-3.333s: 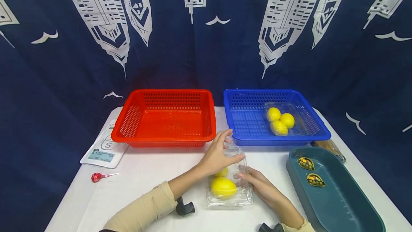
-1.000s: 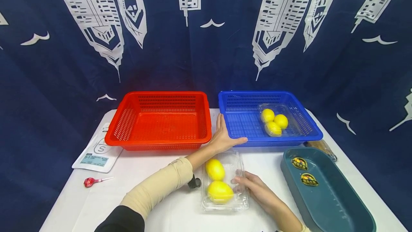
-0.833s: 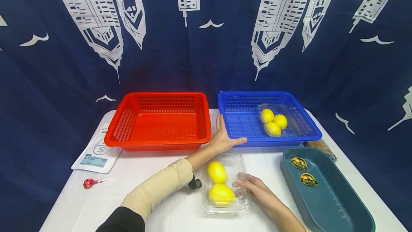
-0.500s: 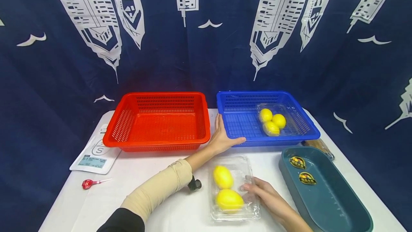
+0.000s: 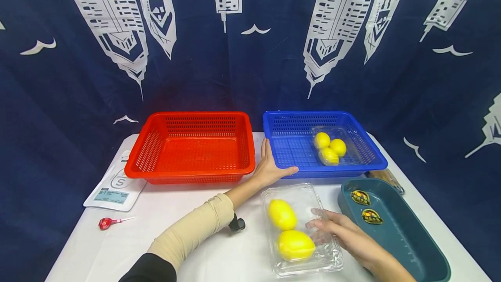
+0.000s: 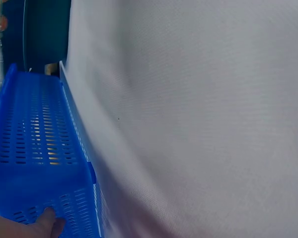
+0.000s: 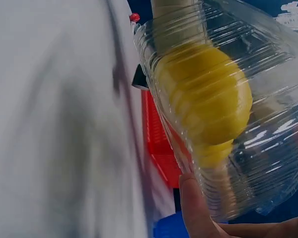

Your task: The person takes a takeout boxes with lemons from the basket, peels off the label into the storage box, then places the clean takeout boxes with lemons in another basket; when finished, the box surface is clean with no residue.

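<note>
My right hand (image 5: 346,232) grips the right side of a clear plastic clamshell box (image 5: 303,193), its thumb curled over the near edge in the right wrist view. Two lemons, one farther (image 5: 282,214) and one nearer (image 5: 296,245), lie along the box's left side. The box is raised toward the head camera and slightly turned. My left hand (image 5: 270,171) rests against the left front corner of the blue basket (image 5: 336,171), fingers straight along its side and thumb spread over its front wall. Inside that basket, toward the right, lies another clear box with three lemons (image 5: 338,147).
A red basket (image 5: 188,176) stands left of the blue one. The dark green tub (image 5: 411,234) with two stickers is at the right, a brown-and-clear packet (image 5: 387,178) behind it. A white pouch (image 5: 113,193) and red lollipop (image 5: 105,223) lie on the left.
My left hand left the clear box and reached the blue basket's corner, where it has stayed. The right hand has carried the lemon box to the right and up, closer to the head camera.
</note>
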The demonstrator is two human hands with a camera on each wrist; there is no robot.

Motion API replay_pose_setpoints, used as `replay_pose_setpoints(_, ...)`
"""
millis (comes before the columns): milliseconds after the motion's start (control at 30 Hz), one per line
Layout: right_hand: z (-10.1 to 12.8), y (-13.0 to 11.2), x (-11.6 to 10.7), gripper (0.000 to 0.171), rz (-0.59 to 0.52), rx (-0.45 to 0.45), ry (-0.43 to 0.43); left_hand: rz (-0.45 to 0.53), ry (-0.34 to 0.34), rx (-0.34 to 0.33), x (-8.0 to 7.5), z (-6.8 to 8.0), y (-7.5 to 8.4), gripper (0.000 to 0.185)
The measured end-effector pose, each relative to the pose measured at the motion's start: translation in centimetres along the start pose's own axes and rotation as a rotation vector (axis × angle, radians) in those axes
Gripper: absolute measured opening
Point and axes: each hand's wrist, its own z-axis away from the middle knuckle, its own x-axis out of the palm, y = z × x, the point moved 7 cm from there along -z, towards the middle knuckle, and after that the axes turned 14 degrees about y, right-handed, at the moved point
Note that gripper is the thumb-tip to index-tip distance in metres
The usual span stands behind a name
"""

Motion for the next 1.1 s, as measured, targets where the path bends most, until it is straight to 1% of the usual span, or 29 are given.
replay_pose_setpoints(133, 0.2, -1.3, -0.8, 0.060, -0.008, -0.065, -0.047, -0.005, 0.000, -0.006, 0.0, -0.1, -0.2, 0.130)
replay_pose_setpoints(233, 0.2, -2.2, -1.3, 0.059, 0.005, -0.093, -0.090, -0.003, 0.000, -0.001, 0.0, -0.1, -0.3, 0.129)
replay_pose_setpoints(333, 0.1, -3.2, -1.9, 0.062, 0.023, -0.116, -0.127, -0.007, -0.001, 0.009, 0.1, -0.2, -0.3, 0.129)
replay_pose_setpoints(400, 0.0, -3.8, -2.3, 0.064, 0.040, -0.128, -0.137, -0.014, 0.004, 0.021, 0.1, -0.3, -0.2, 0.127)
replay_pose_setpoints(533, -0.6, -5.2, -3.3, 0.062, 0.083, -0.147, -0.147, -0.043, 0.002, 0.024, 0.1, -0.4, 0.0, 0.127)
replay_pose_setpoints(633, -1.1, -6.4, -3.9, 0.057, 0.111, -0.178, -0.159, -0.027, -0.013, 0.031, 0.0, -0.3, 0.0, 0.128)
replay_pose_setpoints(733, -1.8, -7.6, -4.8, 0.055, 0.138, -0.211, -0.169, 0.011, -0.030, 0.098, -0.2, -0.1, 0.1, 0.120)
replay_pose_setpoints(867, -3.1, -8.5, -6.1, 0.060, 0.142, -0.169, -0.165, 0.019, -0.045, 0.230, -0.6, 0.2, 0.5, 0.099)
replay_pose_setpoints(933, -3.8, -8.8, -6.5, 0.062, 0.137, -0.149, -0.166, 0.006, -0.048, 0.257, -0.6, 0.3, 0.6, 0.091)
replay_pose_setpoints(1000, -4.4, -9.1, -6.8, 0.062, 0.135, -0.149, -0.181, -0.018, -0.043, 0.283, -0.6, 0.3, 0.7, 0.089)
replay_pose_setpoints(1033, -4.7, -9.3, -6.9, 0.062, 0.134, -0.155, -0.188, -0.027, -0.041, 0.283, -0.6, 0.2, 0.8, 0.089)
replay_pose_setpoints(1100, -5.3, -9.5, -7.2, 0.061, 0.139, -0.157, -0.196, -0.036, -0.036, 0.249, -0.4, 0.1, 0.6, 0.095)
